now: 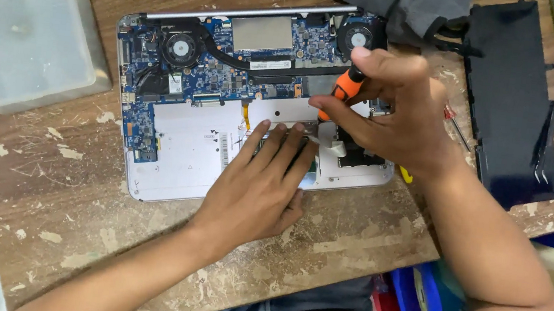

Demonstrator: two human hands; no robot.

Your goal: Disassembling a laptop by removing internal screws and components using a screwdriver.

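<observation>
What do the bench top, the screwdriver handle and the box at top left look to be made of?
Bench top: wood, brown grain, worn with pale chips.
Screwdriver handle, in the right hand: probably plastic or rubber, smooth matte orange and black.
Box: likely plastic, frosted and translucent.

There is one view only, from a camera worn on the person's head. It looks steeply down, almost straight onto the worn wooden table [350, 239], from close range — the person's forearms enter from the bottom edge and fill much of the lower frame. The opened laptop [181, 152] sits near the centre, slightly above the middle, its long side running roughly level with the frame. The far table edge is cut off at the top; the near edge crosses the lower part (a strip of the person's lap and tiled floor shows beyond it). No second view exists — nothing is shared.
</observation>
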